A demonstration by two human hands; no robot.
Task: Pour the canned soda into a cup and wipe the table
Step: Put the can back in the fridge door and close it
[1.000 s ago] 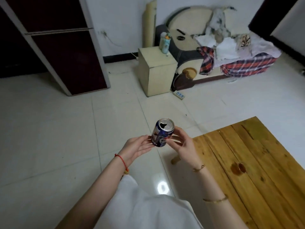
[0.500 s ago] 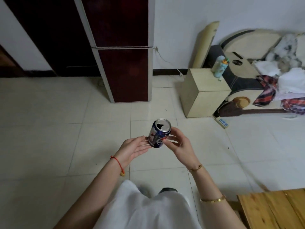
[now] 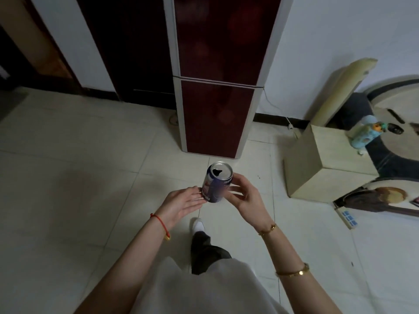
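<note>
Ahead, a dark red fridge (image 3: pixel 217 98) stands on the tiled floor (image 3: pixel 68 177), with a beige cabinet (image 3: pixel 326 164) to the right carrying a blue toy (image 3: pixel 365 134). Nothing lies between camera and can (image 3: pixel 217 185), held upright in mid-air with its tab hole open. Left hand (image 3: pixel 181 205) is spread, fingertips touching the can's base; right hand (image 3: pixel 247 198) pinches its side. Can's lettering is too small to read
</note>
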